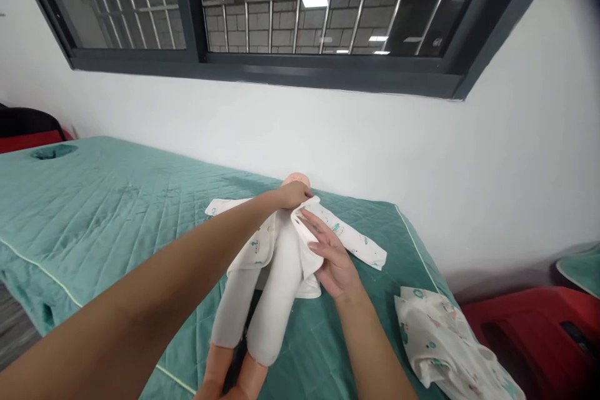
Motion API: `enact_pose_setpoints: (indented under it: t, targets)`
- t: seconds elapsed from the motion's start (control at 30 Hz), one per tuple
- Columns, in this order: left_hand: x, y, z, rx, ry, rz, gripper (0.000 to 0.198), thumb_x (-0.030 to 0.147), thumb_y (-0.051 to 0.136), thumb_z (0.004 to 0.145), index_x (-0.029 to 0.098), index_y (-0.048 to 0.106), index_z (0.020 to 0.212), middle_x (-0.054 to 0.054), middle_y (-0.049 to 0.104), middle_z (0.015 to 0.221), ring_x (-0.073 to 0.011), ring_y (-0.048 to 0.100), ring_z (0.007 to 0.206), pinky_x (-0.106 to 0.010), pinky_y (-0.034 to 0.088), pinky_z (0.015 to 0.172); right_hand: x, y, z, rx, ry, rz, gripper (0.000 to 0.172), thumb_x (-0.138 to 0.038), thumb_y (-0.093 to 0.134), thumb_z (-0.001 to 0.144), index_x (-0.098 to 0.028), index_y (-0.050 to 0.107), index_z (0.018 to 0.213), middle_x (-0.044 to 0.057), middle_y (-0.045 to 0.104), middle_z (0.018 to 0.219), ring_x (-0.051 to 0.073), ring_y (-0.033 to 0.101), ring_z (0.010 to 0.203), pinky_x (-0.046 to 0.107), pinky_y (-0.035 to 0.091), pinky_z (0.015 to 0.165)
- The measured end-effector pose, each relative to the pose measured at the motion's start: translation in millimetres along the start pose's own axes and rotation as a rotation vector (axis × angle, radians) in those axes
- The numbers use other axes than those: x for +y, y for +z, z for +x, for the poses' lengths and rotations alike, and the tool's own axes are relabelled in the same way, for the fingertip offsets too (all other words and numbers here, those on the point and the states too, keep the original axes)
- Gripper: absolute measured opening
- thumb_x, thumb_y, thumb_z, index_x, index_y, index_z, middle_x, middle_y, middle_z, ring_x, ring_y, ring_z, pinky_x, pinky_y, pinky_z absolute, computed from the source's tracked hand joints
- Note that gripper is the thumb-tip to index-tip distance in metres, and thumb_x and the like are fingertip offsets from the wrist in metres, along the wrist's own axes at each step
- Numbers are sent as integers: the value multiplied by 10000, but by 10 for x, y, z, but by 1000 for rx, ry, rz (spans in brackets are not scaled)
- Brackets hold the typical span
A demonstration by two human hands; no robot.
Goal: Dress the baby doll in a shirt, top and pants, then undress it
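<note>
A baby doll (269,287) lies on its back on the green quilted bed (107,219), its head toward the wall and its legs in white tights toward me. A white patterned baby top (356,240) is spread open under and around its body. My left hand (293,194) is closed on the cloth at the doll's neck. My right hand (330,256) lies with its fingers stretched out on the right flap of the top, over the doll's chest.
A second patterned white garment (445,337) lies crumpled at the bed's near right corner. A red stool (529,325) stands to the right of the bed. The white wall and a dark barred window (281,12) are close behind.
</note>
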State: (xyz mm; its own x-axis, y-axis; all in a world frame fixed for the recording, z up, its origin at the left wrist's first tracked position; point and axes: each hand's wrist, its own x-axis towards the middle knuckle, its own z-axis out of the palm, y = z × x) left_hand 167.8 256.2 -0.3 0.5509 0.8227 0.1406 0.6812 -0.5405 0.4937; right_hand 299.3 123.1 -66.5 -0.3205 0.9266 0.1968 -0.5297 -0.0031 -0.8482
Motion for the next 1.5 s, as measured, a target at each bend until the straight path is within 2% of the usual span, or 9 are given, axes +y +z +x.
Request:
enact_pose_setpoints:
  t: [0.3,0.6,0.7,0.97,1.07,1.17,1.27,1.37,1.5]
  targets:
    - [-59,-88,-175,-180,-67,-145,727,361,714,717,222,498,1397,-62,613,1353,-189,595,1194,-235,458,975,-70,133,-25,24,75,-103,513,-239,771,709,-245,655,1208,92,654,1301,253,539,1284,382,423,1068]
    - [-95,204,-67,208,-160,-121,379,106,557,748,168,666,1105,-71,691,1166,-205,610,1113,-285,474,959,-158,111,-43,15,150,-237,436,-254,788,734,-239,668,1153,94,667,1272,154,684,813,230,548,653]
    - [-163,223,-130,338,-242,-230,317,148,515,798,164,644,1087,-80,693,1139,-194,628,1041,-310,487,932,-140,80,-23,2,174,-313,387,-259,771,760,-234,670,1133,108,671,1262,30,501,478,154,391,401]
    - [-341,342,-273,577,-203,-610,394,-5,436,742,170,614,1047,-45,693,1116,-144,625,1046,-283,469,984,-90,38,-3,10,166,-303,332,-294,741,786,-216,679,1103,120,734,1101,71,501,416,201,389,349]
    - [-308,383,-466,618,-185,-496,417,19,464,757,182,590,1119,-60,645,1217,-176,576,1158,-319,449,1038,-69,47,21,94,67,-243,300,-315,754,780,-212,698,1056,107,750,1014,127,616,522,222,457,414]
    - [-240,442,-860,622,-131,-283,347,124,473,853,198,567,1178,-72,611,1252,-195,527,1216,-345,431,1070,-32,56,68,220,-96,-282,279,-323,773,765,-220,718,1018,106,714,1160,223,689,997,297,573,772]
    - [-268,547,-1389,607,-61,-174,311,230,430,939,207,542,1228,-73,549,1365,-191,463,1305,-365,364,1147,42,88,79,167,-223,-609,271,-310,757,783,-250,731,1046,63,631,1334,247,466,1357,430,319,1171]
    - [-441,680,-1918,595,-110,-153,328,247,399,962,211,527,1262,-66,513,1421,-191,393,1377,-395,293,1203,155,178,-16,67,-269,-926,364,-309,732,808,-307,698,1171,11,512,1466,249,278,1472,513,117,1231]
    - [-665,807,-2402,552,-228,-114,390,229,413,937,209,490,1319,-77,523,1411,-205,424,1356,-421,338,1176,288,331,-328,60,-254,-1041,460,-318,682,853,-350,613,1306,-25,381,1551,248,151,1510,560,62,1222]
